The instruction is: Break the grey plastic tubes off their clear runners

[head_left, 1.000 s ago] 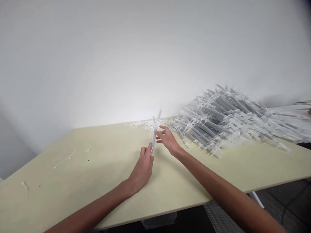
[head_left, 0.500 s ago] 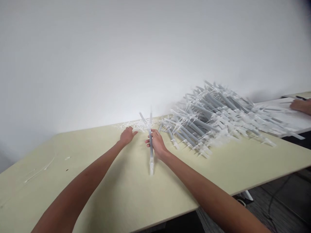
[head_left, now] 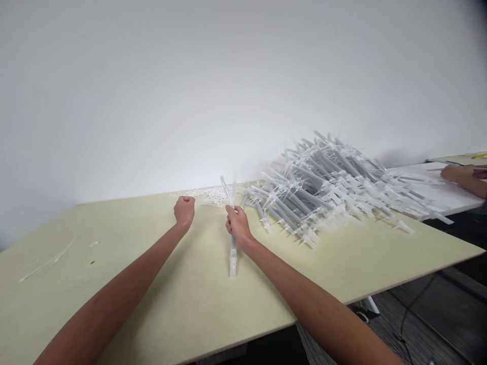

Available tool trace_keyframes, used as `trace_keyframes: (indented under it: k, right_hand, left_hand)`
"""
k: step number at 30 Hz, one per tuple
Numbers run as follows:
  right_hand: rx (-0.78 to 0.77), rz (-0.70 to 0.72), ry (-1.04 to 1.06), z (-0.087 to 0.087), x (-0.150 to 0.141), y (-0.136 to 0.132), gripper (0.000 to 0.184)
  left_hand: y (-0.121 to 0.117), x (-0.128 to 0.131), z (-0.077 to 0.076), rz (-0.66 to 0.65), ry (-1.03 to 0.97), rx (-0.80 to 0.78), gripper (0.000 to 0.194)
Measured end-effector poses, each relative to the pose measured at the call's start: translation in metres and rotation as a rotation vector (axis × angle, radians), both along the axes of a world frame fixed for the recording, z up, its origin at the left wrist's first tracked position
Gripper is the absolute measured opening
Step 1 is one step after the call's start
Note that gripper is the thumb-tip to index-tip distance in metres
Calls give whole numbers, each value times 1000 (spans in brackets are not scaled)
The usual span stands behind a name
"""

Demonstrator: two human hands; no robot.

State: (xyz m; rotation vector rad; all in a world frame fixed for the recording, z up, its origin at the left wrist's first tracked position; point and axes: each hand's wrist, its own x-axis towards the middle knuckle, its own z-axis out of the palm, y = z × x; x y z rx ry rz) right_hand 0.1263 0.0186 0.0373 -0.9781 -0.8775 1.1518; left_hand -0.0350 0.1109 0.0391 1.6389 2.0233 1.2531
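My right hand (head_left: 238, 226) grips a long grey plastic tube with white fittings (head_left: 232, 253), which stands nearly upright with its white lower end near the tabletop. My left hand (head_left: 184, 211) is closed into a fist a little to the left of it, with nothing visible inside. Behind both hands, a heap of similar grey tubes with white fittings (head_left: 319, 190) lies to the right. A loose patch of small white plastic scraps (head_left: 209, 195) sits just beyond my left hand.
The pale yellow-green table (head_left: 152, 284) slopes away in view. Thin white strips (head_left: 47, 263) lie at its left. At the far right, a co-worker's hand (head_left: 453, 173) rests on a white table (head_left: 429, 190). A cable (head_left: 409, 304) runs across the dark floor.
The tube has passed from my left hand to my right. My left hand has moved left, away from it, and closed into a fist. The view has shifted slightly.
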Motion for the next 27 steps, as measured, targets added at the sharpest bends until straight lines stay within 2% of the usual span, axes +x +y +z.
trace_keyframes:
  k: [2,5,7,10,14,17,23,27]
  right_hand:
    - [-6,39,-1,1,-1,-1,34]
    - [25,107,1,1,-2,-2,37]
    - [68,137,5,-1,-2,-4,36]
    - [102,157,-1,-5,-2,-6,31]
    - [103,192,10,-5,0,-8,30]
    - [127,250,3,-2,1,-9,31]
    - [80,443,-29,5,0,-16,32]
    - [23,585,1,7,-1,-19,26]
  left_hand:
    - [-32,1,-1,-143,-252,55,26]
    - [-77,10,-8,-309,-439,59,28]
    - [-99,18,-13,-423,-505,28,29]
    - [-116,27,-15,-559,-497,-44,23]
    - [-122,32,-13,-695,-450,-101,16]
    - [-120,30,-12,-784,-413,-80,19]
    - [-111,14,-8,-638,-254,223,33]
    - [-108,6,-1,-646,-157,323,27]
